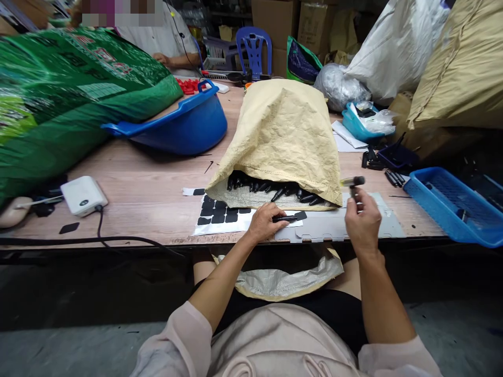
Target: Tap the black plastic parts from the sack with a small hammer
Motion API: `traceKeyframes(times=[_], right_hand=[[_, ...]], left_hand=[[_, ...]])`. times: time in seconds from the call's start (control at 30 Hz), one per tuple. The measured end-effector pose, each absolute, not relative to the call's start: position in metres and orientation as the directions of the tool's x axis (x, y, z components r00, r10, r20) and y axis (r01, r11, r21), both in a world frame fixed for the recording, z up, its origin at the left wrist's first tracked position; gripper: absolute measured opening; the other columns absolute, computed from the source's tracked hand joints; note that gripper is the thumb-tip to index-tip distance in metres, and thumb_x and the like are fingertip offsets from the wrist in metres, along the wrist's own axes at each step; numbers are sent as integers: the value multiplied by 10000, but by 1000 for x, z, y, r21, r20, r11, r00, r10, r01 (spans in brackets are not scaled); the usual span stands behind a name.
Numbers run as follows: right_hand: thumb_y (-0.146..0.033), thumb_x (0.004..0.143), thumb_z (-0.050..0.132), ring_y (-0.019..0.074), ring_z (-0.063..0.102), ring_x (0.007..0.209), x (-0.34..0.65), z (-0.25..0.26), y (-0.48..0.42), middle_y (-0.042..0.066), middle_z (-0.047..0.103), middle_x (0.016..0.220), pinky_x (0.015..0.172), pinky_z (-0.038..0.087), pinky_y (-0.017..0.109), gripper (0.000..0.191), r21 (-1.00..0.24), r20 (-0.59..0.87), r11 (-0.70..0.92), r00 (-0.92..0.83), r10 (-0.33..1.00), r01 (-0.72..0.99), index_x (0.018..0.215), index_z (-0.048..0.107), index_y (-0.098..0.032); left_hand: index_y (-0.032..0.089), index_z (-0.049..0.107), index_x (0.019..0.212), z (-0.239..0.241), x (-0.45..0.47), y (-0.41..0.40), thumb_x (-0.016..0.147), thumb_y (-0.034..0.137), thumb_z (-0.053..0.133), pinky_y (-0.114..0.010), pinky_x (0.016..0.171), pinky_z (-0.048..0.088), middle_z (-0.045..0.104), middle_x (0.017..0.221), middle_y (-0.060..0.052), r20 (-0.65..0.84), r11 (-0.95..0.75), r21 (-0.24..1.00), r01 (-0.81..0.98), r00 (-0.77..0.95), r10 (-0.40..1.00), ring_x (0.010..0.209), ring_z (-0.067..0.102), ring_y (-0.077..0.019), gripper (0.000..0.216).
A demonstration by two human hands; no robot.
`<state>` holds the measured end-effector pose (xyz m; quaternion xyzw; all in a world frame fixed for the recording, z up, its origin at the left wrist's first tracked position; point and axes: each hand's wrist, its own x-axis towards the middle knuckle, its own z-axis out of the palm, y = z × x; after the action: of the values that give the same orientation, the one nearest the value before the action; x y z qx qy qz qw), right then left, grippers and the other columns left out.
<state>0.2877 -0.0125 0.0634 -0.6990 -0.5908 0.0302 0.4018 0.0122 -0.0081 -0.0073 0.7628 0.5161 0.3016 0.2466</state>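
Observation:
My left hand (267,223) rests at the table's front edge, its fingers closed on a slim black pen-shaped piece (287,218) lying flat. Raised to the right, my right hand (363,217) grips a small hammer (357,181) with a dark head that looks yellowish at one end; it is slightly blurred. Just beyond my hands, a tan woven sack (288,131) lies with its mouth towards me, and several similar black pieces (277,192) show inside. Beside my left hand is a white sheet of black rounded stickers (218,212). A grey board (314,228) lies under the work area.
At left stand a blue basin (184,128), a green sack (78,89) and a white device (84,195) with a cable. At right are a blue basket (451,207) and a turquoise bowl (359,125). An open sack (288,283) lies below the table edge. Another person (157,39) sits opposite.

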Motion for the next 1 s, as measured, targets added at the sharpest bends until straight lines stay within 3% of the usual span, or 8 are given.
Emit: traceKeyframes(times=[0.1, 0.2, 0.37, 0.5, 0.7, 0.87, 1.0], right_hand=[[-317, 1021, 504, 221, 670, 984, 250, 57, -44, 94, 719, 1103, 855, 569, 359, 358, -678, 405, 313, -17, 914, 665, 1312, 685, -211], [-261, 1024, 500, 215, 692, 1015, 222, 43, -63, 83, 732, 1082, 922, 573, 359, 353, -659, 426, 410, -136, 894, 630, 1320, 692, -238], [-211, 1042, 466, 212, 695, 1018, 209, 23, -73, 96, 731, 1096, 929, 566, 336, 396, -518, 524, 458, -155, 837, 723, 1374, 678, -249], [-185, 1039, 449, 204, 693, 936, 210, 15, -71, 86, 726, 1020, 808, 566, 293, 404, -423, 498, 439, -201, 844, 793, 1351, 699, -237], [-208, 1047, 460, 204, 694, 978, 215, 20, -71, 87, 725, 1065, 881, 557, 302, 403, -451, 540, 410, -124, 832, 793, 1380, 684, -254], [-195, 1032, 467, 201, 691, 938, 219, 14, -71, 76, 725, 1005, 818, 556, 280, 396, -428, 495, 386, -145, 856, 817, 1342, 709, -241], [-239, 1029, 499, 215, 683, 1027, 240, 24, -56, 87, 734, 1090, 918, 543, 315, 365, -428, 586, 341, -30, 810, 837, 1325, 712, -247]], left_hand=[[245, 805, 968, -7, 13, -9, 848, 296, 816, -352, 856, 509, 694, 900, -27, 197, -333, 699, 632, 277, 940, 959, 635, -224, 131], [250, 814, 993, -8, 13, -9, 852, 307, 814, -352, 867, 512, 692, 904, -26, 189, -322, 705, 631, 271, 944, 955, 629, -220, 153], [270, 828, 1011, -9, 12, -8, 865, 301, 798, -354, 879, 509, 681, 900, -27, 214, -356, 703, 615, 295, 931, 939, 614, -216, 152], [275, 837, 1045, -10, 12, -7, 869, 278, 788, -345, 862, 504, 672, 870, -23, 228, -373, 697, 612, 304, 925, 906, 610, -206, 182], [260, 843, 1056, -12, 12, -6, 867, 279, 792, -360, 871, 511, 688, 892, -32, 227, -370, 697, 614, 300, 926, 911, 621, -211, 197], [245, 843, 1033, -9, 13, -7, 841, 262, 810, -365, 872, 515, 696, 889, -35, 215, -353, 720, 597, 292, 932, 922, 631, -220, 196], [239, 828, 1001, -5, 15, -10, 830, 248, 809, -370, 888, 512, 700, 913, -35, 196, -319, 714, 623, 260, 946, 946, 631, -229, 172]])
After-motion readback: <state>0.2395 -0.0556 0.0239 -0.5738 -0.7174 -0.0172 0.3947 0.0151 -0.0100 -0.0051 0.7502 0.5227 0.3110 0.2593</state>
